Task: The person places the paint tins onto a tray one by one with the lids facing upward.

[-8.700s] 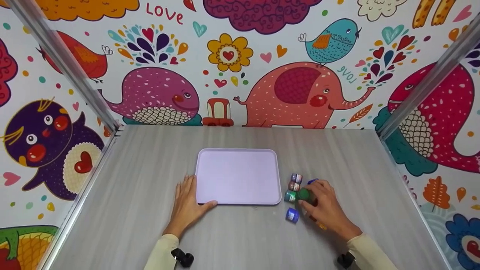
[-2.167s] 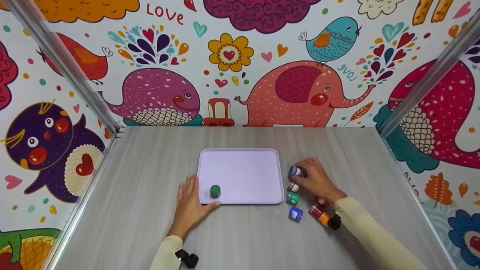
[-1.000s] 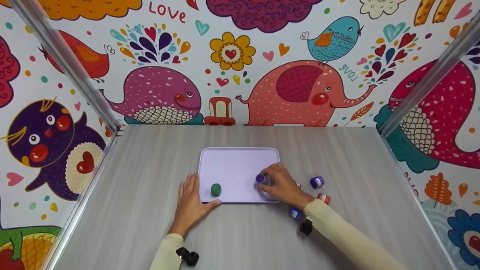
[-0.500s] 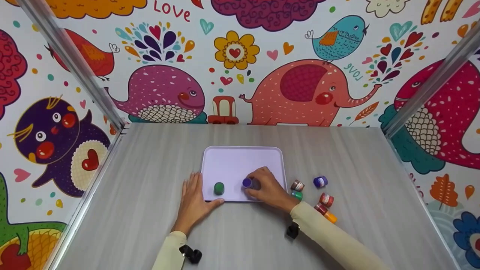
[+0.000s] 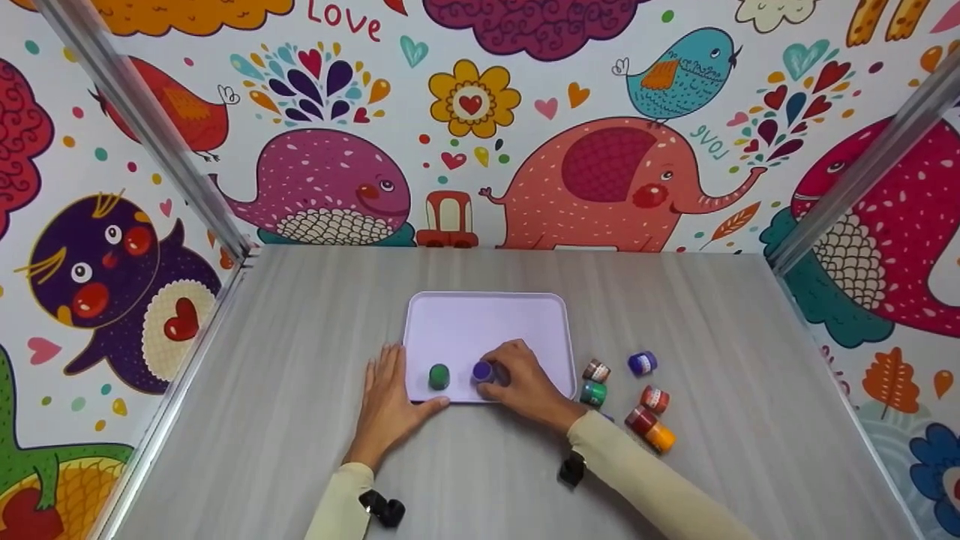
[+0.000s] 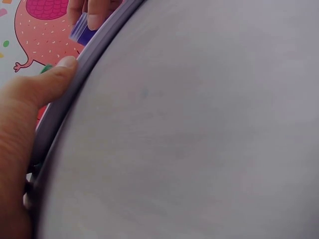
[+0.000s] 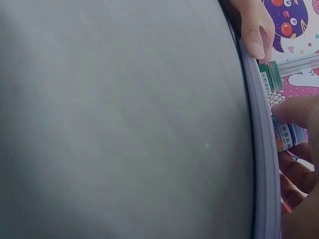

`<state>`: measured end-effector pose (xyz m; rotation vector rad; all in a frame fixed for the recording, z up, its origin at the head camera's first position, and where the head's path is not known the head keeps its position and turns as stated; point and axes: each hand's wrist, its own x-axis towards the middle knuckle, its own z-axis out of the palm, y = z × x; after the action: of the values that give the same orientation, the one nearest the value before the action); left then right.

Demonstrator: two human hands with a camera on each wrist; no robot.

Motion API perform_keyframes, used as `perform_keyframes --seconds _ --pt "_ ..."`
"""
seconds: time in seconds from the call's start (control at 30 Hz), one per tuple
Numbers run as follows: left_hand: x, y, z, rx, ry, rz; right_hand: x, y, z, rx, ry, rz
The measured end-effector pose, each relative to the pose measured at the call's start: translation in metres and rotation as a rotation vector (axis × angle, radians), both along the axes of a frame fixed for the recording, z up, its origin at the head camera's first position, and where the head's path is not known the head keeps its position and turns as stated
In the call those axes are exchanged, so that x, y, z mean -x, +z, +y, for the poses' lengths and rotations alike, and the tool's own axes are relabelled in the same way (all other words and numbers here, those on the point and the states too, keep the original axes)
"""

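A lilac tray lies on the table, and my left hand rests along its left edge, thumb over the front rim. Inside the tray's front left corner stands a small paint jar with a green lid. To the right of it, my right hand pinches a purple-lidded paint jar between thumb and fingers, low over the tray. In the right wrist view the purple jar's printed label shows beside the thumb. The left wrist view shows the left thumb on the tray's rim.
Right of the tray lie several paint jars on their sides: a brown one, a green one, a blue one, a red one, a dark red one and an orange one. Another blue jar is mostly hidden by the right forearm.
The green-lidded jar was set in the tray first. Then my right hand took the purple jar from the group and carried it left over the tray, beside the green one. My left hand stayed put.
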<state>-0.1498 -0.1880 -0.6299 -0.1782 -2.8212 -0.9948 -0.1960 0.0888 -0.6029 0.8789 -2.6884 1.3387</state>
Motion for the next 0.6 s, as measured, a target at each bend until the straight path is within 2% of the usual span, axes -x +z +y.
perform_keyframes --seconds 0.3,0.5,0.6 --pt "-0.0001 -0.0007 -0.0015 -0.005 -0.005 0.010 -0.0021 -0.0032 -0.0028 0.003 -0.003 -0.027" --pt "0.0006 -0.0017 -0.0011 -0.007 -0.005 0.010 -0.0019 -0.0029 -0.0003 -0.015 0.008 0.031" --pt "0.0005 -0.0019 -0.0016 -0.004 -0.002 0.009 -0.0018 -0.0014 0.0020 -0.035 0.021 0.031"
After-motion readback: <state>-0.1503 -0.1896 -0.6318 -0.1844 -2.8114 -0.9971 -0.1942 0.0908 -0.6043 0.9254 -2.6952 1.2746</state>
